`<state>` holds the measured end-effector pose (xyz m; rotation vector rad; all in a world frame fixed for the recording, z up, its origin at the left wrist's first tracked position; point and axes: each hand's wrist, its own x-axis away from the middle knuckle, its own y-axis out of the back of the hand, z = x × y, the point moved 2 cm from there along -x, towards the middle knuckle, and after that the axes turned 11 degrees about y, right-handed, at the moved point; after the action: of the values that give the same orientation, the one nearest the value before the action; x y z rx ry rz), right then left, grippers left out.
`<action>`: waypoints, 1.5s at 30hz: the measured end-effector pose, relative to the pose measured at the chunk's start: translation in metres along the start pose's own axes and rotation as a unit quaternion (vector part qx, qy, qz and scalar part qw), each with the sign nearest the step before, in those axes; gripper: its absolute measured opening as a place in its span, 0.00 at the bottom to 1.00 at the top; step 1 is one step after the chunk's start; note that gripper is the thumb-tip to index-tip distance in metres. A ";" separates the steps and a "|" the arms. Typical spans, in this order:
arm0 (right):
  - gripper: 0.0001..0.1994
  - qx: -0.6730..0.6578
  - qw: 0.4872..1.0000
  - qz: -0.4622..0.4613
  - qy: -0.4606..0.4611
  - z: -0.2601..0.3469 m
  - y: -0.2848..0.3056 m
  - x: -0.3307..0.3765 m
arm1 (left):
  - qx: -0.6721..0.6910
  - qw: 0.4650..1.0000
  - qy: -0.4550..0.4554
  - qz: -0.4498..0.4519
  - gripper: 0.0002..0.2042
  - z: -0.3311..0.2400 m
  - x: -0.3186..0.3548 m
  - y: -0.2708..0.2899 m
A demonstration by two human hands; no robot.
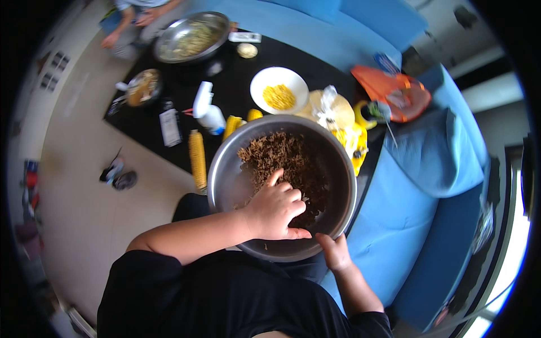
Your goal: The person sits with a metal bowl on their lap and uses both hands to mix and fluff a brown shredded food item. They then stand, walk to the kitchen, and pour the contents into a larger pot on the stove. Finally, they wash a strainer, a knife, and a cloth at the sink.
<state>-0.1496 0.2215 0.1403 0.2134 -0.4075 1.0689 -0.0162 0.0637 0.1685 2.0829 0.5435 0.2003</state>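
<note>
Steel bowl of dark shredded matter, worked by two bare hands at a low black bench.

Item: large steel bowl [225,186], at the near edge of the bench [169,152] above the person's lap, holding a heap of brown shredded material [287,163] towards its far side. Left hand [275,209] lay inside the bowl, fingers curled down into the shreds, closed on none of it visibly. Right hand [335,253] pinched the near rim, steadying it. Adjacent: corn cobs [197,158], white spray bottle [207,110], white plate of yellow kernels [279,90], second steel bowl [189,38] at the far end, near another person's hands. Risk, as judged: the bowl seemed to overhang the bench edge; a hard push by the left hand might tip it or flick shreds over the rim onto lap and blue sofa [428,186].
</note>
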 end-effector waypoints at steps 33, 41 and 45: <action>0.19 0.285 0.657 0.686 -0.129 0.033 -0.786 0.205 | 0.192 0.525 0.664 -0.497 0.36 0.106 0.724 0.333; 0.20 0.286 0.479 0.824 -0.094 0.037 -0.971 0.277 | 0.536 0.195 0.031 -0.821 0.44 0.095 0.848 0.401; 0.21 0.325 0.416 0.841 -0.120 0.012 -1.048 0.314 | 0.460 0.213 -0.016 -0.862 0.42 0.096 0.908 0.414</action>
<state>0.9032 -0.0225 0.3117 0.7309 -0.3482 3.3097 0.9481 0.2131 0.3992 0.7595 2.9701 -1.8466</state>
